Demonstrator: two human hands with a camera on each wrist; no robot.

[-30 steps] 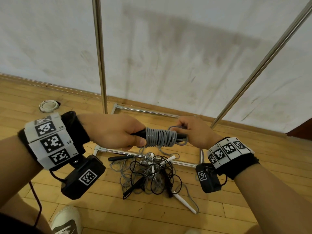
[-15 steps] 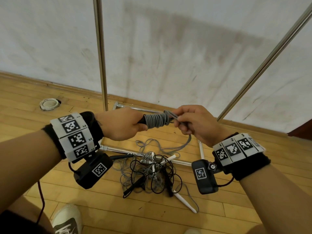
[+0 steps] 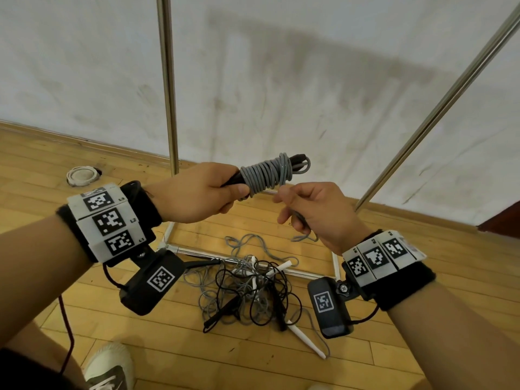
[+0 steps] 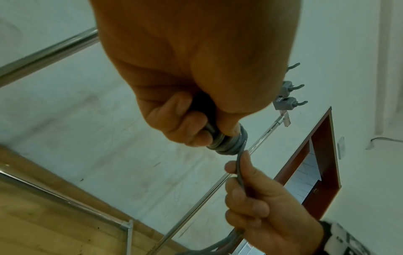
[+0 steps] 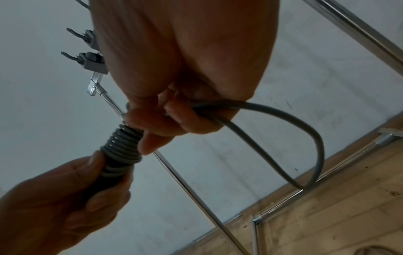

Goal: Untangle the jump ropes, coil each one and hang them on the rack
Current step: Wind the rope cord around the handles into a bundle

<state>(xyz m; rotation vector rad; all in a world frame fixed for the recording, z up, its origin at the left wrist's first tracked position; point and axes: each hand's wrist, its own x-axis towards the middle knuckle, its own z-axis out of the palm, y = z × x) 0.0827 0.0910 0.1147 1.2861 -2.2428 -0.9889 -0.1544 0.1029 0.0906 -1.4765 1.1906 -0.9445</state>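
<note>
Grey jump rope [image 3: 267, 173] wound tight round its black handles, bundle held mid-air, long axis running from 8 to 2 o'clock in the head view. Left hand [image 3: 197, 192] is fisted round the handle end at the bundle's 8 o'clock side, thumb against the first turns. Right hand [image 3: 312, 212] sits just at 5 o'clock of the bundle, fingers curled, pinching the loose grey tail [image 5: 283, 120], which loops down under the palm. Right hand is nearer the free end, so the last wraps or tuck likely fall to it; left just steadies. Coiling looks almost done, hanging not yet.

Rack uprights [image 3: 168, 80] stand at 12 and 2 o'clock behind the hands; grey hooks [image 4: 287, 101] show up high in the wrist views. Nothing seen between bundle and rack. Tangled pile [image 3: 247, 291] of black and grey ropes with white handles lies on the wood floor [image 3: 422, 277] at 6 o'clock, across the rack's base bar. Shoe [image 3: 109, 364] at 7 o'clock.
</note>
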